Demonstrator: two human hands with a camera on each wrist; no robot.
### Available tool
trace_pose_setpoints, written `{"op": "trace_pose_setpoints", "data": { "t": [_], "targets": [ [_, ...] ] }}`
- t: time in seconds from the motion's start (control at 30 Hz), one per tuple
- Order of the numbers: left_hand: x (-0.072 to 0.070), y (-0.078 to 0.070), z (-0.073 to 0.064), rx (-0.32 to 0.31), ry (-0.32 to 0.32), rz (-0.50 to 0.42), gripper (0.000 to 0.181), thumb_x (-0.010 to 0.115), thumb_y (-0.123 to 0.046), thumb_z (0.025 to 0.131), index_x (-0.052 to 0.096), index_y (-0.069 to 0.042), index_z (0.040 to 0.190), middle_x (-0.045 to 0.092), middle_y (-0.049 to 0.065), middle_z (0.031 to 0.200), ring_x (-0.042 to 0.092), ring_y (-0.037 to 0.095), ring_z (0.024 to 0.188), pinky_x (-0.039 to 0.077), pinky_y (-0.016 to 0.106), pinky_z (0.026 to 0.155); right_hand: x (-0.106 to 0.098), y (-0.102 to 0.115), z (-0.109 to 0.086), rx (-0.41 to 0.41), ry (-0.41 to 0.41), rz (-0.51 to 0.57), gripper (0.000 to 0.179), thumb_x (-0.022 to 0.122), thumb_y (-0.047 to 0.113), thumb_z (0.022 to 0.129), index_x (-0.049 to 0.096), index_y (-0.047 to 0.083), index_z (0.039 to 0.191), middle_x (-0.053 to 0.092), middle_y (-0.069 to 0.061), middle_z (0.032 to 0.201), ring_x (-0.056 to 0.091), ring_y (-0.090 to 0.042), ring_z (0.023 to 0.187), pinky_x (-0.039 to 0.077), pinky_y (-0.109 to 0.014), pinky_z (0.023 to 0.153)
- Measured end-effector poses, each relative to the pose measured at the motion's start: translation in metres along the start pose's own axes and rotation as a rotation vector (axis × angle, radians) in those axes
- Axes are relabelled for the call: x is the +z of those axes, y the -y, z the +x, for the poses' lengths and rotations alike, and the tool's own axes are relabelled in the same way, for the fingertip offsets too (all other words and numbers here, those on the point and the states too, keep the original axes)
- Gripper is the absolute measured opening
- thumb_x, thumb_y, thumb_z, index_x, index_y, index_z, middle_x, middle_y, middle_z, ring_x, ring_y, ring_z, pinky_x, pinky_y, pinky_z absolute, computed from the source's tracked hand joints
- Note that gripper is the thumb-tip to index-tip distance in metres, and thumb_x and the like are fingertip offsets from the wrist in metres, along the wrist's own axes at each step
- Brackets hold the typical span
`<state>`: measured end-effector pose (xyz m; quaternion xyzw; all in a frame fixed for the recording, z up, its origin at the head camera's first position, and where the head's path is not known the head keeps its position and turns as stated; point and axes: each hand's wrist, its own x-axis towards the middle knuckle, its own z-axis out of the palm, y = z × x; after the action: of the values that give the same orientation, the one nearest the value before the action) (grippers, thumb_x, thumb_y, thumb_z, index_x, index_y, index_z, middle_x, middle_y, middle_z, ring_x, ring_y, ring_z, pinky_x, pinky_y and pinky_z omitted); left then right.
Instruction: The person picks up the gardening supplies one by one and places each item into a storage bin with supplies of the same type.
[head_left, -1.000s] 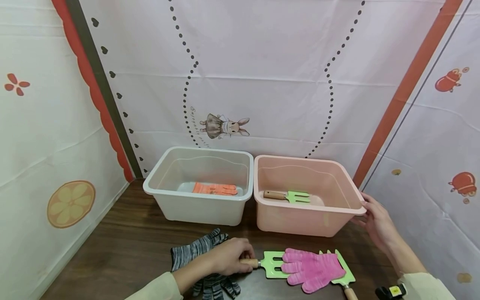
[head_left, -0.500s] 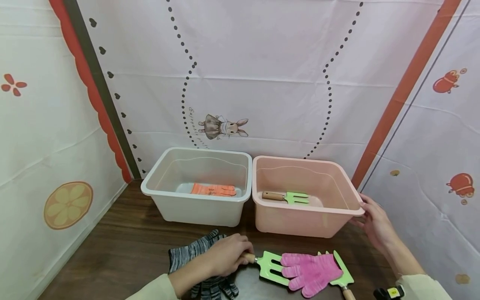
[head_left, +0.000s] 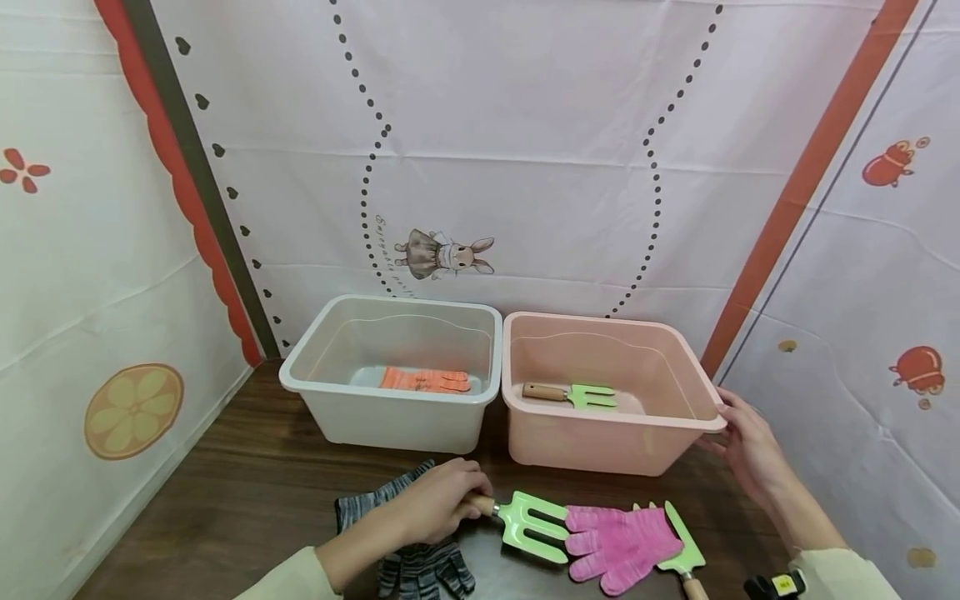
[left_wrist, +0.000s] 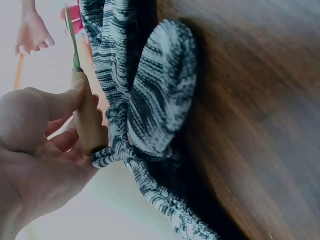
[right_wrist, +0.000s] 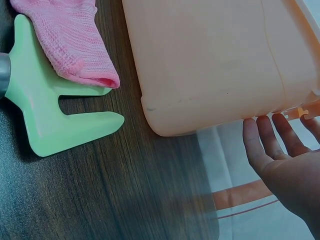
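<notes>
Left hand: we see the left hand (head_left: 442,500) clamped on the wooden handle of a green fork (head_left: 534,527), thumb on one side and fingers curled round the other.
Green fork: we find it low in front of the pink bin, tines towards the pink glove; we cannot tell whether the tips touch the knit.
Right hand: we see the right hand (head_left: 750,450) at the right end of the pink bin (head_left: 585,442), its fingers gripping the rim, some tips over the edge and others against the outside below.
Pink glove: we see the pink glove (head_left: 622,546) lying partly over a second fork (head_left: 686,554), whose handle slants towards us.
Striped gloves: beneath the left forearm we have grey-black striped gloves (head_left: 423,573), one knit finger just beside the butt of the held handle.
Inside the pink bin: we see a small fork (head_left: 576,395) lying on the floor of it, handle leftward.
White bin: to the left, just beside the pink one, we have the white bin (head_left: 397,421) with an orange glove (head_left: 425,381) inside.
Worktop: we see dark wood grain on the worktop (head_left: 240,492).
Backdrop: behind the bins we have pale cloth (head_left: 517,100) printed with a rabbit (head_left: 438,254).
</notes>
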<state>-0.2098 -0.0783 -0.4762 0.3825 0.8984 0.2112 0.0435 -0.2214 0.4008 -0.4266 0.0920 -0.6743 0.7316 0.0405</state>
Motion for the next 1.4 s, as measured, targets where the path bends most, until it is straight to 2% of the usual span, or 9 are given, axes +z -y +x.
{"op": "trace_pose_setpoints", "data": {
  "t": [0.2, 0.3, 0.5, 0.77, 1.03, 1.4],
  "targets": [
    [-0.003, 0.006, -0.002, -0.036, 0.017, -0.060, 0.022, 0.077, -0.019, 0.100, 0.076, -0.021, 0.122, 0.064, -0.015, 0.113, 0.059, 0.005, 0.104, 0.057, 0.033, 0.091, 0.001, 0.000, 0.002, 0.000, 0.001, -0.027, 0.030, 0.041, 0.024, 0.116, 0.054, 0.024, 0.143, 0.067, 0.013, 0.129, 0.068, -0.005, 0.111, 0.062, -0.027, 0.086],
    [-0.004, 0.008, -0.003, -0.035, 0.012, -0.072, 0.024, 0.077, -0.020, 0.100, 0.076, -0.019, 0.124, 0.063, -0.015, 0.114, 0.058, 0.003, 0.101, 0.056, 0.032, 0.090, 0.001, -0.001, 0.002, -0.005, 0.003, -0.028, 0.030, 0.041, 0.023, 0.116, 0.054, 0.023, 0.144, 0.067, 0.013, 0.129, 0.068, -0.003, 0.110, 0.062, -0.027, 0.086],
    [-0.006, 0.010, -0.003, -0.002, -0.017, -0.093, 0.022, 0.077, -0.020, 0.100, 0.075, -0.021, 0.121, 0.063, -0.016, 0.113, 0.058, 0.001, 0.099, 0.056, 0.030, 0.088, 0.000, -0.001, 0.001, -0.019, 0.009, -0.002, 0.030, 0.040, 0.021, 0.116, 0.057, 0.024, 0.141, 0.067, 0.012, 0.128, 0.067, -0.004, 0.109, 0.062, -0.027, 0.086],
    [-0.009, 0.006, -0.003, 0.029, -0.050, -0.085, 0.022, 0.076, -0.021, 0.100, 0.072, -0.024, 0.122, 0.062, -0.016, 0.116, 0.059, 0.003, 0.104, 0.056, 0.032, 0.092, 0.000, -0.002, -0.001, -0.012, 0.011, -0.006, 0.031, 0.039, 0.021, 0.116, 0.057, 0.024, 0.142, 0.067, 0.012, 0.127, 0.068, -0.003, 0.108, 0.062, -0.027, 0.086],
    [-0.011, -0.001, -0.002, 0.059, -0.045, -0.134, 0.024, 0.076, -0.020, 0.101, 0.070, -0.023, 0.124, 0.061, -0.017, 0.117, 0.058, 0.001, 0.101, 0.056, 0.029, 0.092, 0.001, -0.001, -0.002, -0.007, 0.016, -0.022, 0.032, 0.040, 0.022, 0.116, 0.055, 0.021, 0.145, 0.067, 0.012, 0.129, 0.068, -0.003, 0.109, 0.062, -0.027, 0.087],
    [-0.015, -0.012, 0.003, 0.160, -0.072, -0.194, 0.023, 0.076, -0.022, 0.101, 0.069, -0.019, 0.122, 0.061, -0.015, 0.112, 0.058, -0.001, 0.097, 0.055, 0.021, 0.088, 0.001, -0.001, -0.001, -0.027, 0.033, 0.019, 0.033, 0.039, 0.019, 0.116, 0.058, 0.021, 0.142, 0.068, 0.011, 0.128, 0.069, -0.004, 0.108, 0.062, -0.028, 0.087]
  ]
}}
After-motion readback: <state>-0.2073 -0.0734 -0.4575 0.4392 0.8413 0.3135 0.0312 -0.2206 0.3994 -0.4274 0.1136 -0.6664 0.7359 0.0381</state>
